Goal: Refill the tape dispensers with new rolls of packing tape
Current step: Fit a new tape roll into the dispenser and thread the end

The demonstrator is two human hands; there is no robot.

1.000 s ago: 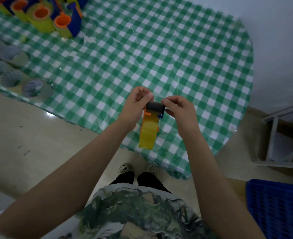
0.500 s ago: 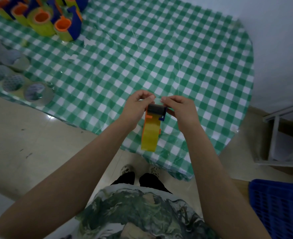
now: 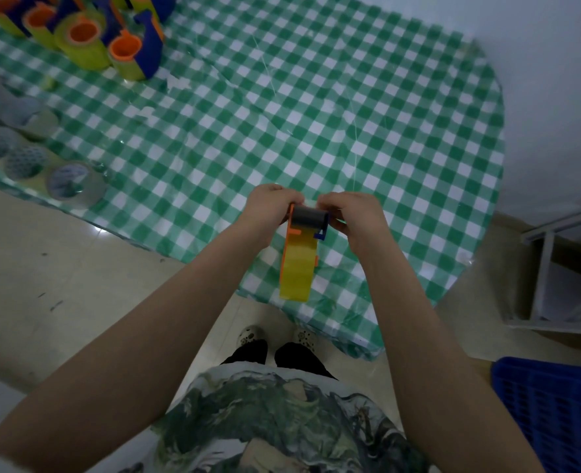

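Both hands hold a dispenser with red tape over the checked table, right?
Not quite: the tape is yellow, not red, as the head view shows. The left hand and right hand do hold the dispenser over the checked table.

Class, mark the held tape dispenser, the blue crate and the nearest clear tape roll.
tape dispenser (image 3: 297, 268), head view, on its yellow tape band.
blue crate (image 3: 555, 414), head view, on its slatted wall.
clear tape roll (image 3: 70, 181), head view, on its top face.

Round table (image 3: 350, 97) in green-checked cloth, pale glossy floor (image 3: 60, 268), white wall (image 3: 538, 80), blue crate (image 3: 555, 411), metal frame (image 3: 543, 268).
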